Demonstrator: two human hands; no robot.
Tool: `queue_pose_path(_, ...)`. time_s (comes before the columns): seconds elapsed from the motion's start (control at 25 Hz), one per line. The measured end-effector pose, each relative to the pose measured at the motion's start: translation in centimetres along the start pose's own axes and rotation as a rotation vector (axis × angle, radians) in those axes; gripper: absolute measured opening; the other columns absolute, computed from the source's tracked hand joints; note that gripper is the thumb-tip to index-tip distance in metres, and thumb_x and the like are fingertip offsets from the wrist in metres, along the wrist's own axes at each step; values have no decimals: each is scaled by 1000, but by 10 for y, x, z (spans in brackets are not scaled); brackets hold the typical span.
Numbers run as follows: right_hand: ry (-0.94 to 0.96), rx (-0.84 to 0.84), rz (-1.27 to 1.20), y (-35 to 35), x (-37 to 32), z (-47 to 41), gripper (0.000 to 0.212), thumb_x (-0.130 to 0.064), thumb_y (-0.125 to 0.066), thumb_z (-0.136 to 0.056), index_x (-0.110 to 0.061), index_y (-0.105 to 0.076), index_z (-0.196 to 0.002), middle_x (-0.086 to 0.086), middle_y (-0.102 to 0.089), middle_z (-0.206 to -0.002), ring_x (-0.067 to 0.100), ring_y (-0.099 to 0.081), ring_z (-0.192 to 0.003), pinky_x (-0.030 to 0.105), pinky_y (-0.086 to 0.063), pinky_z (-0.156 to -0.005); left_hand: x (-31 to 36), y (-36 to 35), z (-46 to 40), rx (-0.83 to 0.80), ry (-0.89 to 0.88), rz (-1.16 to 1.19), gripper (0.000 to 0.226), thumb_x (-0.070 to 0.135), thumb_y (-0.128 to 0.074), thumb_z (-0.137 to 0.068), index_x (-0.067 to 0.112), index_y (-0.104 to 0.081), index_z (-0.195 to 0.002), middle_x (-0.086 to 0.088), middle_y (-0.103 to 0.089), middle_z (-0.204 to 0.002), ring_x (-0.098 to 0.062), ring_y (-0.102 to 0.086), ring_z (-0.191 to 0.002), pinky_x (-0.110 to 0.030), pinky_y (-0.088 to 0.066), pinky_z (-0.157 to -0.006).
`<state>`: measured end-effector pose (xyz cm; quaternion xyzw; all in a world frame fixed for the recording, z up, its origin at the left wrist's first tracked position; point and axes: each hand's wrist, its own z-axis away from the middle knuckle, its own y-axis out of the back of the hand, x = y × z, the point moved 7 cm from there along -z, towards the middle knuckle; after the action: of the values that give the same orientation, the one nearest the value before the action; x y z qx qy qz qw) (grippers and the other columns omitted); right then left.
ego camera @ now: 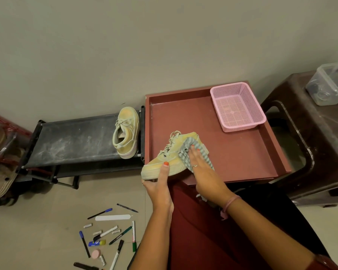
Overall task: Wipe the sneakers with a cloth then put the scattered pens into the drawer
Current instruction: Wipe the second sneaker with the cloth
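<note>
Count, head view:
Sneakers — 2: one on the black rack, i.e. rack sneaker; one held sneaker over the red drawer.
Cloth — 1, striped.
Hands — 2: left hand, right hand.
Pink basket — 1.
Clear container — 1.
Pens and markers on the floor — roughly ten; some cut off at the frame edge, exact count uncertain.
Glue stick — 1.

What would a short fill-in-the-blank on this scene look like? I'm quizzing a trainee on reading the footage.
1. The right hand presses a striped ____ on the held sneaker.
2. The other sneaker sits on the black ____.
3. The pink basket stands in the open red ____.
4. The pens lie scattered on the ____.

Missing: cloth; rack; drawer; floor
</note>
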<state>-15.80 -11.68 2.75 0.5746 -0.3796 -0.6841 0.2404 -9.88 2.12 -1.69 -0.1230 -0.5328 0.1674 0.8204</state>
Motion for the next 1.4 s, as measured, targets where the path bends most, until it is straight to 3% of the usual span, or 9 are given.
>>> queue_pose_path(0.28,-198,-224,-67,20,63,-80,58,4,-45,-88,0,-28,-143,17,-34,-146,32,-35,-135,29,-28,-110,3,-4,6,-19,2,-6,85,31,-86,-51,15,-47,-125,-9,-65,-120,-21,-64,-111,-45,-46,-103)
queue_pose_path(0.36,-201,-255,-25,17,58,-76,68,7,-44,-86,-1,-16,-148,15,-20,-154,29,-23,-142,28,-20,-114,3,-3,4,-13,-4,-6,87,32,-86,-52,13,-47,-127,-10,-65,-120,-21,-64,-111,-45,-47,-103)
queue_pose_path(0.48,88,-117,77,7,1,-43,87,13,-44,-81,-9,3,-150,1,8,-158,17,7,-146,27,-3,-118,3,-3,1,-4,-19,-5,88,32,-85,-53,10,-46,-129,-12,-64,-121,-22,-65,-110,-43,-49,-99)
queue_pose_path(0.6,274,-66,39,-1,-29,-13,88,9,-47,-79,-20,-5,-151,-8,-2,-159,7,5,-145,26,-1,-119,5,-4,4,-5,-37,-33,81,31,-85,-53,15,-48,-123,-12,-64,-118,-18,-67,-103,-36,-54,-90)
queue_pose_path(0.72,217,-44,41,9,9,-10,79,1,-39,-79,-24,-17,-150,-10,-13,-156,6,-7,-144,30,-14,-119,5,-7,8,-8,-40,-56,66,23,-84,-60,24,-48,-116,-8,-64,-117,-14,-67,-103,-30,-53,-89)
queue_pose_path(0.84,31,38,-7,17,41,-29,100,22,-38,-70,-32,-6,-148,-16,-8,-154,10,-12,-145,35,-29,-114,4,-5,8,7,-23,-44,60,18,-79,-65,25,-48,-116,-7,-64,-118,-16,-65,-107,-35,-49,-98)
queue_pose_path(0.96,-58,10,-65,18,11,-36,94,22,-39,-75,-26,-7,-150,-8,-7,-158,12,-4,-147,31,-16,-119,5,-5,6,5,-18,-33,73,26,-85,-57,23,-47,-119,-6,-64,-118,-17,-65,-108,-36,-50,-96)
queue_pose_path(1.2,225,-107,-47,15,-21,-1,78,4,-35,-79,-25,-18,-150,-9,-20,-154,4,-12,-143,21,-13,-117,7,-5,10,-19,-34,-92,69,18,-84,-63,20,-47,-122,-12,-62,-117,-17,-65,-101,-34,-54,-91)
queue_pose_path(1.4,29,21,-81,17,5,-18,89,20,-38,-74,-24,-18,-149,-14,-13,-155,2,-3,-142,33,-15,-120,4,-4,8,-1,-3,-55,65,10,-81,-71,16,-45,-125,-13,-61,-122,-22,-63,-110,-40,-50,-98)
